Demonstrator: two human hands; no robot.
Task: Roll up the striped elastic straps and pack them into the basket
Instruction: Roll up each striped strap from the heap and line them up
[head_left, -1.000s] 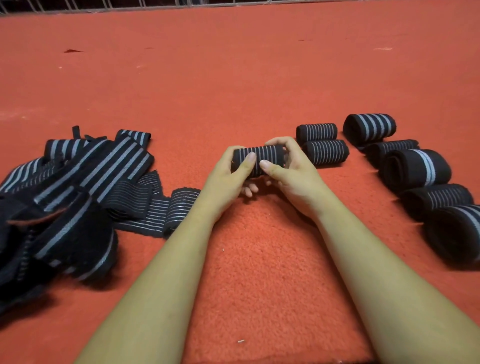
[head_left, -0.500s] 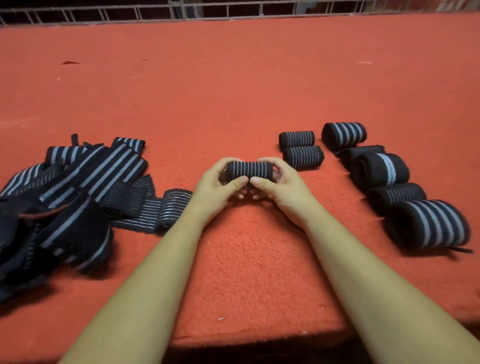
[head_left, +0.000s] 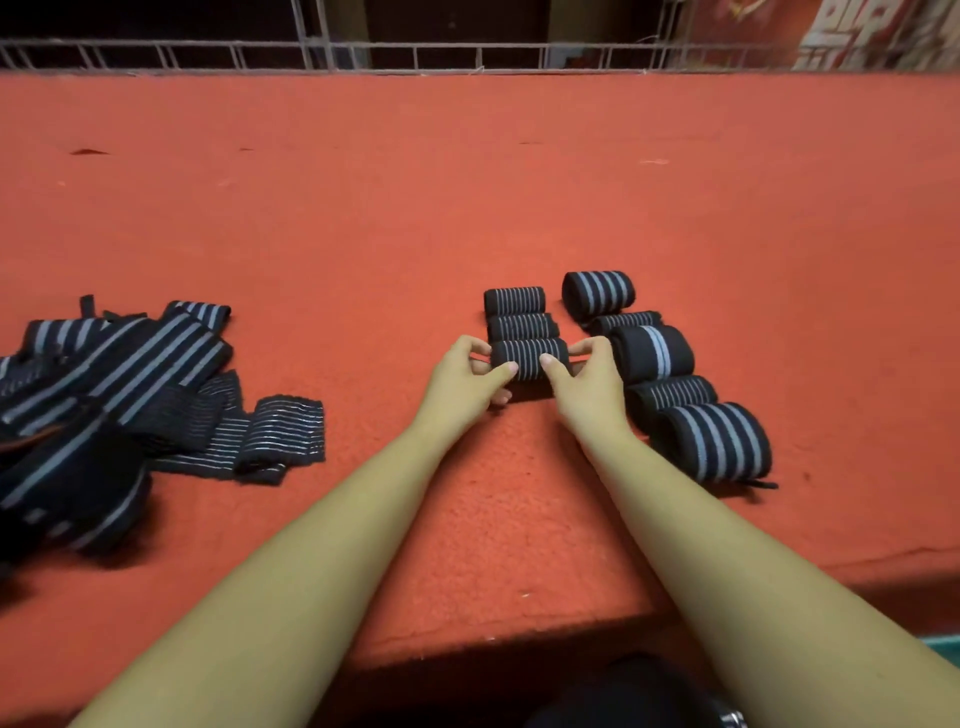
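Left hand and right hand pinch 1 rolled strap; 7 other rolls lie beside it.

A red carpeted table fills the frame. At left centre a loose heap of unrolled straps, black with grey bands, sprawls across it. Right of centre lie finished rolls in two columns: two thin-striped rolls touching, and beside them five more rolls (stripe widths vary) running toward the lower right. A third thin-striped roll, pinched between the left hand and right hand, touches the shorter column's near end.
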